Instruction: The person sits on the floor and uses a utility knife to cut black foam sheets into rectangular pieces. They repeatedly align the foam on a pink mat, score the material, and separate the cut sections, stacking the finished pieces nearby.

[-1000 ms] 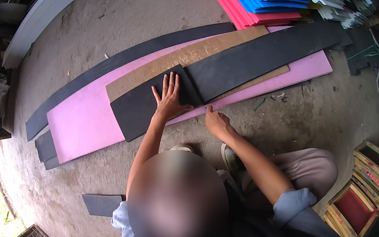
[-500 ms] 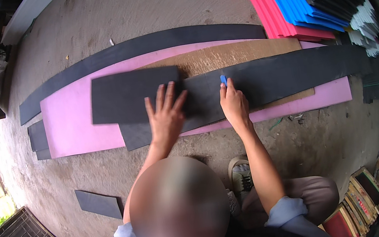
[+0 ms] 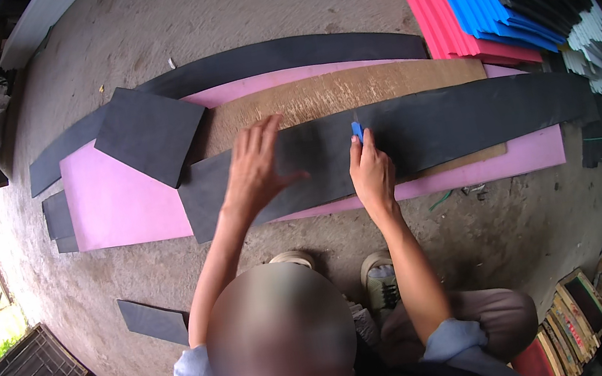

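A long black foam sheet (image 3: 453,118) lies across a worn plywood board (image 3: 408,75), which rests on a larger pink sheet (image 3: 119,206). My right hand (image 3: 374,178) is closed around a small blue cutter knife (image 3: 358,131), its tip against the black sheet; most of the handle is hidden in my fingers. Over the left part of that sheet, my left hand (image 3: 252,168) is open with fingers spread, holding nothing. A smaller black foam piece (image 3: 150,134) sits askew just left of it, overlapping the pink sheet and the board.
Another long black strip (image 3: 283,57) lies behind the pink sheet. At the far right stand stacks of pink foam (image 3: 438,11), blue foam (image 3: 475,2) and black foam. A small black offcut (image 3: 153,320) is on the concrete floor, left of my left arm.
The smaller black piece has shifted left and turned at an angle, away from my left hand. My left hand has let it go and lifted. My right hand has barely moved.
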A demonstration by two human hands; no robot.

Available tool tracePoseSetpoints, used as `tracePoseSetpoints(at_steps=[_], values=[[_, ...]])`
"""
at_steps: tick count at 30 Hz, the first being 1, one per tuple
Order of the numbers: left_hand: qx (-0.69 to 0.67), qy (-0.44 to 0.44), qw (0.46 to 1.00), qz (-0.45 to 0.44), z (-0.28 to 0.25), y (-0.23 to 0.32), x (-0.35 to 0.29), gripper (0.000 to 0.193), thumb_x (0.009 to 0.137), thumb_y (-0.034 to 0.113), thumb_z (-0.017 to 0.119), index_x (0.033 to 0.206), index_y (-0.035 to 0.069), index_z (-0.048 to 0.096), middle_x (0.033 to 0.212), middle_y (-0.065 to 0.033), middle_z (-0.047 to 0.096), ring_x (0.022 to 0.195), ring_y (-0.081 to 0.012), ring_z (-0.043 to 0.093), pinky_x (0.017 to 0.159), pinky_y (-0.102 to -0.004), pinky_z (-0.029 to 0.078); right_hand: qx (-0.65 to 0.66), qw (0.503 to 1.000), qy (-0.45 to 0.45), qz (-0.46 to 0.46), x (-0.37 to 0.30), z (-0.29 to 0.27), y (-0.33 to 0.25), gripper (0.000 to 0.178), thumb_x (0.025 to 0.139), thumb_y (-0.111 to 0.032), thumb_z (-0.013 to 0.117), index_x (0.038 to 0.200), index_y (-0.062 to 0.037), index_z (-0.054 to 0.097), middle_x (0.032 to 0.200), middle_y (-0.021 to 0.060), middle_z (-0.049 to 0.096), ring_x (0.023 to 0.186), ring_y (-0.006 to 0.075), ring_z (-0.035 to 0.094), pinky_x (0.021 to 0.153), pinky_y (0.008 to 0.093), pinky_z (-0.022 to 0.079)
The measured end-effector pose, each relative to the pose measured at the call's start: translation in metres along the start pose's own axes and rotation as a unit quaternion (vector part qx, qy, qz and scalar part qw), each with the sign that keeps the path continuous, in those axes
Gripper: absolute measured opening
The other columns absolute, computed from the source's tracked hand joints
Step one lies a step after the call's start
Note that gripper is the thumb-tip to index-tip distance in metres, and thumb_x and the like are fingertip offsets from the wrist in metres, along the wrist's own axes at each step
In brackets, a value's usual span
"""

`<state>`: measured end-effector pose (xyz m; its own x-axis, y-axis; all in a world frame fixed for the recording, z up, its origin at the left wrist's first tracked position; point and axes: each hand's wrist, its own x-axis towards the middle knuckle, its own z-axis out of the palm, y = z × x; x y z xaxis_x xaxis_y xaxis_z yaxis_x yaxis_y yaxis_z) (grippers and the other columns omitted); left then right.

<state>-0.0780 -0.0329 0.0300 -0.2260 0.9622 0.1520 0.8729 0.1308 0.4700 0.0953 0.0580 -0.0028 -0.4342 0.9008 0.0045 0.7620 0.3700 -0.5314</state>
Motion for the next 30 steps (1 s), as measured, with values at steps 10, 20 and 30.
tracePoseSetpoints(at_steps=[10,20,30], values=[[0.115,-0.129,0.985,-0.022,0.016,0.02,0.021,0.087,0.043,0.045,0.081,0.111,0.004,0.047,0.108,-0.0139,0.042,0.105,-0.0316,0.038,0.088,-0.0445,0.032,0.111,0.991,0.078,-0.006,-0.004,-0.021,0.031,0.023,0.091,-0.016,0.042,0.09,0.0059,0.047,0.082,0.0212,0.053,0.078,0.0351,0.051,0.07,0.0435,0.041],[0.015,0.046,0.998,0.038,-0.024,0.067,-0.024,0.056,0.052,0.027,0.078,0.1,0.011,0.054,0.101,-0.0063,0.046,0.098,-0.0233,0.046,0.084,-0.0433,0.027,0.201,0.959,0.2,0.011,-0.023,-0.082,-0.002,0.023,0.092,-0.015,0.038,0.1,0.0024,0.05,0.091,0.0143,0.056,0.086,0.0297,0.051,0.076,0.0396,0.04],[0.111,0.119,0.976,0.145,-0.036,0.073,-0.006,0.048,0.055,0.027,0.076,0.095,0.013,0.053,0.098,-0.0027,0.047,0.095,-0.0203,0.044,0.08,-0.0417,0.027,0.202,0.957,0.196,-0.067,-0.027,-0.106,-0.001,0.026,0.092,-0.015,0.039,0.107,0.0048,0.045,0.102,0.0208,0.052,0.09,0.0357,0.054,0.075,0.0408,0.043]])
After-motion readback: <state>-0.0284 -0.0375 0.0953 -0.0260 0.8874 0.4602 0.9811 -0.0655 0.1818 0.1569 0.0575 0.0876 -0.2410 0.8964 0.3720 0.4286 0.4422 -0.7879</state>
